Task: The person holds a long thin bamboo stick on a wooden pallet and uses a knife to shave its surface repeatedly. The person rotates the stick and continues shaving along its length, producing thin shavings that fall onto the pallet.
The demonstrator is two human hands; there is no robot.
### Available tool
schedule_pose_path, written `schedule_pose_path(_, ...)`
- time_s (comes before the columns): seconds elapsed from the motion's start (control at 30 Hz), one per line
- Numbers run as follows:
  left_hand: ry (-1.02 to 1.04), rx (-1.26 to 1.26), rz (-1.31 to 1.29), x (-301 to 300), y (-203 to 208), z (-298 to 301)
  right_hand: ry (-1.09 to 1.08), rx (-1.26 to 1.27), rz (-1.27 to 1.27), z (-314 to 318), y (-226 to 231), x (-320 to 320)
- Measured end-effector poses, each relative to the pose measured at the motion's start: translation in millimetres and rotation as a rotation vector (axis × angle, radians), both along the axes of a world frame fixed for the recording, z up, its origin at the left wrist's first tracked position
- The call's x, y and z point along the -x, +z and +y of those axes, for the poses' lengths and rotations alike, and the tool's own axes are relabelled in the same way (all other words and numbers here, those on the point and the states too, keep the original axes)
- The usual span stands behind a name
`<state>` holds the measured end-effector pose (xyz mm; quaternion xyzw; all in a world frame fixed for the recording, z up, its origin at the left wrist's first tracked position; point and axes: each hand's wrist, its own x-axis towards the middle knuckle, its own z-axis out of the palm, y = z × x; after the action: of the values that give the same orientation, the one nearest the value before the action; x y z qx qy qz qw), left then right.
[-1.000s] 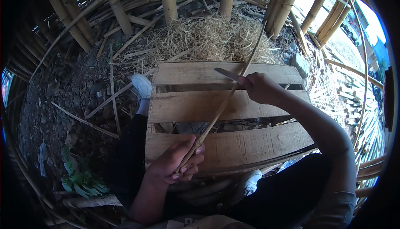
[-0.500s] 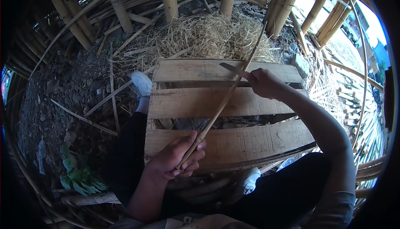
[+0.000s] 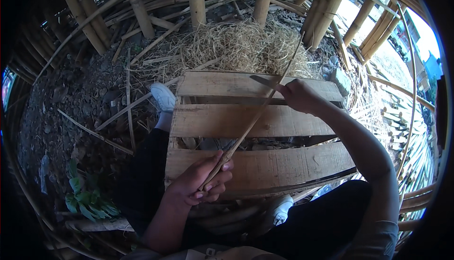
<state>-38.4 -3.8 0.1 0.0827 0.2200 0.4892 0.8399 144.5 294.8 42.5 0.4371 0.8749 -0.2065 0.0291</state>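
My left hand [image 3: 204, 177] is closed round the near end of a long thin bamboo strip [image 3: 248, 130]. The strip slants up and away to the right over a slatted wooden bench [image 3: 227, 119]. Toward its far part, my right hand [image 3: 301, 96] grips a knife [image 3: 263, 80]. The blade points left and lies across the strip over the farthest slat. The knife's handle is hidden in my fingers. The strip's thin tip reaches past the bench's far edge, in front of a heap of shavings.
Pale shavings [image 3: 236, 47] are heaped beyond the bench. Upright bamboo posts [image 3: 196, 2] stand behind them, with stacked poles. Cut bamboo pieces [image 3: 402, 123] lie at the right. A leafy green plant [image 3: 90, 201] grows at the lower left. My white shoe [image 3: 163, 96] is beside the bench.
The scene has shifted slightly down in view. The knife and my right hand stay near the same part of the strip; my left hand keeps its hold.
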Motion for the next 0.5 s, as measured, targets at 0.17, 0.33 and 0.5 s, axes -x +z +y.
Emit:
schedule_pose_path(0.17,0.034,0.052,0.005,0.2,-1.9,-4.1,0.056,0.212,0.116,-57.0,8.7,5.2)
schedule_pose_path(0.33,0.037,0.057,-0.094,2.7,-6.4,-1.6,-0.104,0.208,-0.014,-20.4,5.6,8.1)
schedule_pose_path(0.5,0.067,0.061,-0.292,6.1,-12.0,-4.1,0.167,0.142,0.177,-64.0,5.6,11.6)
